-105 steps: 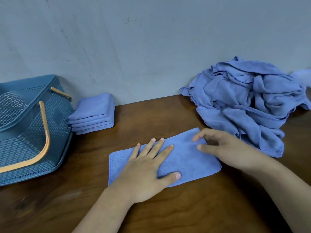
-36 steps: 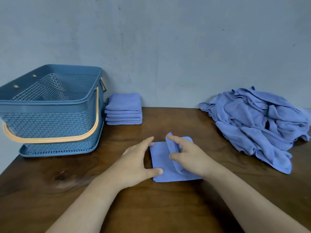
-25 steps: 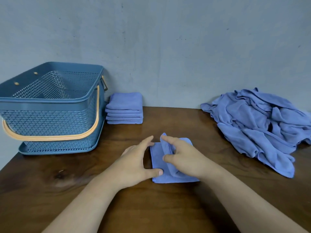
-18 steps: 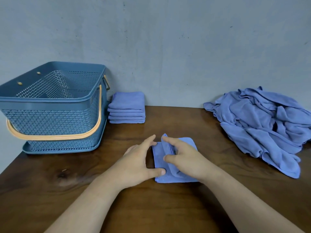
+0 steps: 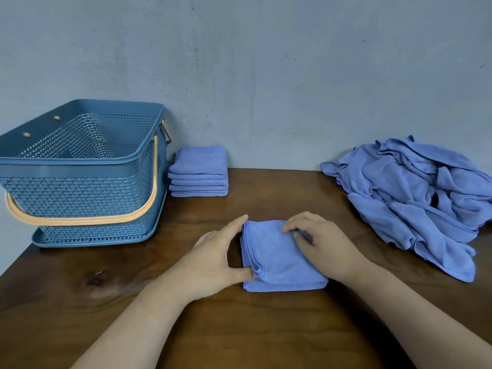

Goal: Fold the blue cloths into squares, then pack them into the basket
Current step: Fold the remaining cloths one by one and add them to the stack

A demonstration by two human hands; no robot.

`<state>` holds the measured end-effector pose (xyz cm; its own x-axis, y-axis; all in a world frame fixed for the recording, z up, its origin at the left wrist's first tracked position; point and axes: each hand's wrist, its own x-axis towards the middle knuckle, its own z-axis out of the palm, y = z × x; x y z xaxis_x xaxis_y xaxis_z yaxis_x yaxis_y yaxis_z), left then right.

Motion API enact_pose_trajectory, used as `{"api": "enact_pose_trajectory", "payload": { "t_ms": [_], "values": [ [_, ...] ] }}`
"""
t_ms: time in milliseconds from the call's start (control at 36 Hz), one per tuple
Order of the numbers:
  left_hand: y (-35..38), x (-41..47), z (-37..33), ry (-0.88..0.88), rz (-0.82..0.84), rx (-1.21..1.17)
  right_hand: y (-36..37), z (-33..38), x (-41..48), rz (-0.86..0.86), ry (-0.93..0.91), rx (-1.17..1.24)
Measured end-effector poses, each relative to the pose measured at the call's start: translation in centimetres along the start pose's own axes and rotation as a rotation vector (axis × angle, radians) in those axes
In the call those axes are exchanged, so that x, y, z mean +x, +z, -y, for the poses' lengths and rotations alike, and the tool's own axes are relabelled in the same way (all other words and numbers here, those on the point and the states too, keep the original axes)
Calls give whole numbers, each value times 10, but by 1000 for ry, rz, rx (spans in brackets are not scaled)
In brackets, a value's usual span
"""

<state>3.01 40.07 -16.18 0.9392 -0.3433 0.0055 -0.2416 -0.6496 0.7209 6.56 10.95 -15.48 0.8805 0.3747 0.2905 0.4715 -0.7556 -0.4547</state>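
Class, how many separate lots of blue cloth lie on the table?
3: a folded stack beside the basket, one folded cloth between the left hand and right hand, a loose heap at right. Basket's floor partly hidden.

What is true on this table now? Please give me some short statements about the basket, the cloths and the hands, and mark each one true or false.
1. A stack of folded cloths lies on the table, right of the basket. True.
2. Folded cloths fill the basket. False: no cloth shows inside it.
3. The left hand and the right hand both touch the folded cloth in front. True.
4. A loose pile of cloths lies at the right of the table. True.
5. The stack touches the loose pile. False: they lie apart, at opposite sides of the table.
6. The folded cloth is held in the air. False: it lies flat on the table.
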Motion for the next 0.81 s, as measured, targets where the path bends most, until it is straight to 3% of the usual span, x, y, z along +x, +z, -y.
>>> {"api": "enact_pose_trajectory", "payload": {
  "t_ms": [333, 417, 500, 583, 694, 806],
  "values": [
    [-4, 2, 8, 14, 4, -64, 13, 37, -12, 221, 90, -189],
    [-6, 2, 3, 44, -150, -77, 12, 42, -12, 321, 143, -213],
    [2, 1, -12, 238, -257, -23, 10, 46, -9, 377, 162, -239],
    [18, 0, -23, 353, -174, 79, 15, 48, -8, 355, 154, -223],
    [28, 0, -21, 191, 8, 255, 19, 42, -12, 342, 131, -187],
    [25, -3, -21, 87, 101, 391, 12, 33, -19, 316, 105, 16]
  ]
}}
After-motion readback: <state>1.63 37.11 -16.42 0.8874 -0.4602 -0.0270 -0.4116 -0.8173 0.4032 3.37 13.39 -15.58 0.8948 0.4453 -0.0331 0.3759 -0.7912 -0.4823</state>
